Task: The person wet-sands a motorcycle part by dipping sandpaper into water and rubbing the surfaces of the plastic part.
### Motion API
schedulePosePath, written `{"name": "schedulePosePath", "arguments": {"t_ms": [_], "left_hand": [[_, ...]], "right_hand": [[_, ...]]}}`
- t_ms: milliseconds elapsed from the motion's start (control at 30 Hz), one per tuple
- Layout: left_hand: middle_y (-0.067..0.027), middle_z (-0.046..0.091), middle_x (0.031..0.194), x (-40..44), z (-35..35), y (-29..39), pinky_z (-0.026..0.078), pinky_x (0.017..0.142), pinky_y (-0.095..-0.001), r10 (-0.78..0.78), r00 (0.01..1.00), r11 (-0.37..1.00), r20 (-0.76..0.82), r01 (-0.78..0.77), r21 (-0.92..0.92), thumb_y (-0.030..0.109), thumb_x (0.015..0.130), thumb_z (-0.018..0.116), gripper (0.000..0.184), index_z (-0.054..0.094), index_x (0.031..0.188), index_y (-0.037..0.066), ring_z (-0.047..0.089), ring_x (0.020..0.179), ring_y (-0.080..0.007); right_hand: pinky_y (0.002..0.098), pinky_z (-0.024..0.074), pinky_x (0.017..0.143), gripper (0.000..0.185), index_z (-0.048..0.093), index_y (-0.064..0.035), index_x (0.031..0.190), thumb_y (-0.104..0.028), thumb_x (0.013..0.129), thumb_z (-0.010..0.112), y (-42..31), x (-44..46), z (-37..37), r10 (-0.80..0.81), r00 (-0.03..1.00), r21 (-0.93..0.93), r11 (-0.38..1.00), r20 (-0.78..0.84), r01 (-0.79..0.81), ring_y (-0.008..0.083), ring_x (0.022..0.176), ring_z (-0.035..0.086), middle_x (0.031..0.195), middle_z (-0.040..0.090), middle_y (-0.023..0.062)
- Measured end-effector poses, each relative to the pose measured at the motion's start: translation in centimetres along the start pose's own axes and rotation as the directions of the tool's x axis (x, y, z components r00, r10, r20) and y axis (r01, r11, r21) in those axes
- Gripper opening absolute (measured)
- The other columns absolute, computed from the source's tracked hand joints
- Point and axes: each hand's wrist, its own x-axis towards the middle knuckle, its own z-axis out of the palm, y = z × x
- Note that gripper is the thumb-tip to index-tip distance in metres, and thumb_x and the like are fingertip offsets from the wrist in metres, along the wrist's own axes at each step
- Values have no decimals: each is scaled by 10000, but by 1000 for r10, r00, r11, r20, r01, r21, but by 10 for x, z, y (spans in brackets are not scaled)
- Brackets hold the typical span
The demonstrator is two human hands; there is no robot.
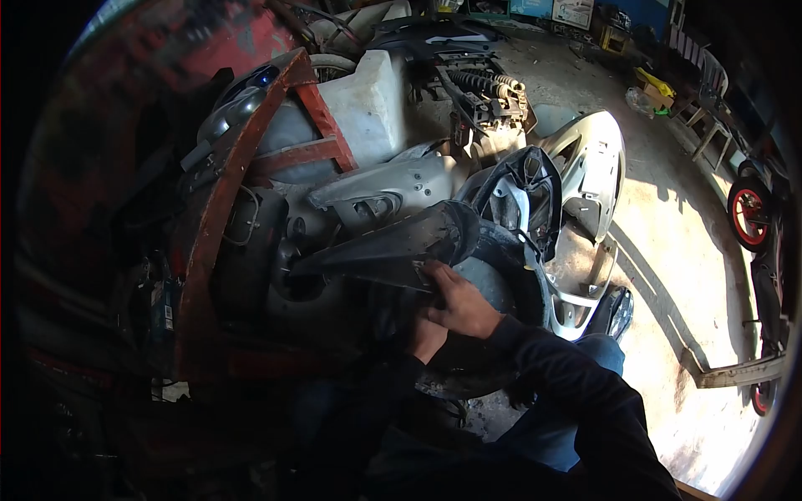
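Note:
A dark, pointed plastic panel (380, 242) lies tilted over other motorcycle parts, its tip toward the left. My right hand (464, 306) is closed on the panel's near edge, fingertips against it. Just below and left of it, my left hand (428, 336) is in shadow under the panel, its fingers mostly hidden. Beneath the panel is a round black basin (535, 288). Behind the panel rests a grey plastic cover (393, 188).
A red metal frame (219, 209) rises at the left. Beyond the basin are a black-and-white fairing (522, 196), a pale panel (597, 163) and springs (476, 82). A motorcycle wheel (748, 215) stands at the right; a wooden beam (739, 373) is lower right.

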Motion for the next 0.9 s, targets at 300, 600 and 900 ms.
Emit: {"name": "schedulePosePath", "arguments": {"t_ms": [300, 600, 900], "left_hand": [[-93, 383, 1461, 33, -66, 62, 314, 1093, -427, -93, 874, 313, 476, 480, -820, 405, 910, 563, 644, 351, 1433, 92, 385, 1346, -222], [-103, 583, 1262, 60, -90, 98, 398, 1012, -409, -379, 806, 51, 454, 508, -860, 436, 930, 506, 522, 510, 1273, 43, 556, 1152, -242], [-104, 627, 1191, 54, -75, 85, 431, 1012, -400, -315, 829, -182, 462, 425, -887, 204, 915, 502, 326, 568, 1171, 13, 575, 1140, -237]], "right_hand": [[434, 487, 981, 495, 515, 22, 1252, 55, 758, 518, 10, 1, 3, -93, 978, -56, 995, -188, 84, 410, 1156, 572, 1252, 583, 243], [485, 382, 1085, 493, 574, -22, 1198, 46, 710, 584, -14, 3, -27, -287, 947, -206, 945, -142, 256, 317, 1279, 509, 1341, 565, 130], [486, 312, 1137, 512, 558, -39, 1261, 7, 752, 576, -2, 3, -46, -348, 937, -281, 902, -28, 327, 314, 1372, 414, 1407, 515, 130]]}}
